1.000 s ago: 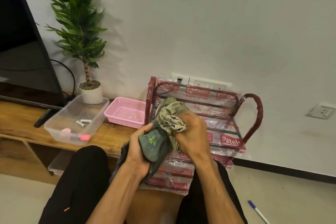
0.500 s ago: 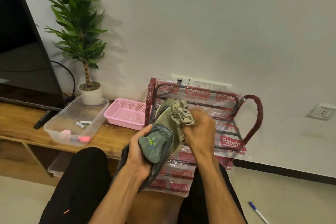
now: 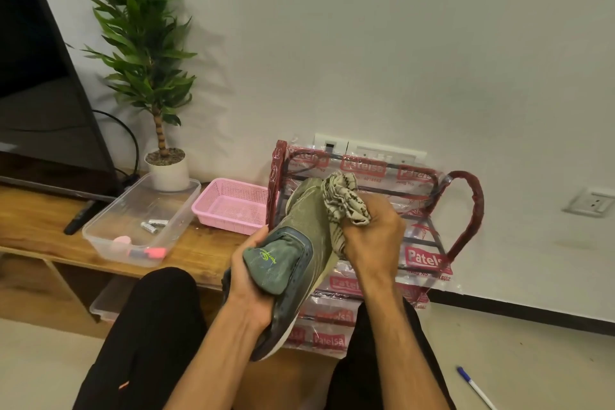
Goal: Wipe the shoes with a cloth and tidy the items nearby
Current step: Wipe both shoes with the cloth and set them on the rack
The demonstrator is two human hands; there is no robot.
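Note:
An olive-green sneaker (image 3: 306, 226) is held up in front of me, toe pointing away. My left hand (image 3: 248, 280) grips it at the heel and tongue. My right hand (image 3: 372, 240) grips a crumpled beige patterned cloth (image 3: 344, 200) and presses it against the shoe's right side near the toe. Behind the shoe stands a red wire shoe rack (image 3: 462, 213) still wrapped in printed plastic.
On the wooden bench (image 3: 40, 226) sit a clear plastic tub (image 3: 109, 236) holding batteries and pink items, a pink basket (image 3: 229, 206), a potted plant (image 3: 166, 170), a remote and a TV. A blue-capped pen (image 3: 474, 388) lies on the floor at right. My knees frame the bottom.
My right hand has slid the cloth from the shoe's middle up toward the toe and right side. The left hand keeps its hold on the heel.

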